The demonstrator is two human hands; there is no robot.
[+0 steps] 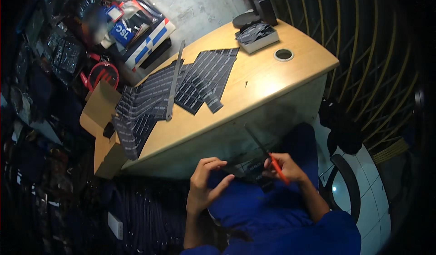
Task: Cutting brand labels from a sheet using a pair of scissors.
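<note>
Below, right hand (284, 166) grips red-handled cutter (265, 153); dark strip (254, 171) beside; left hand (204, 187) unclenched, fingertips touching strip.

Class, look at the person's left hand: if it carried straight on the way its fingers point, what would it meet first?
The left hand points right, across the lap. It would probably first meet the small dark piece held at the right hand, which also holds an orange-handled cutter. Depth is hard to judge here.
</note>
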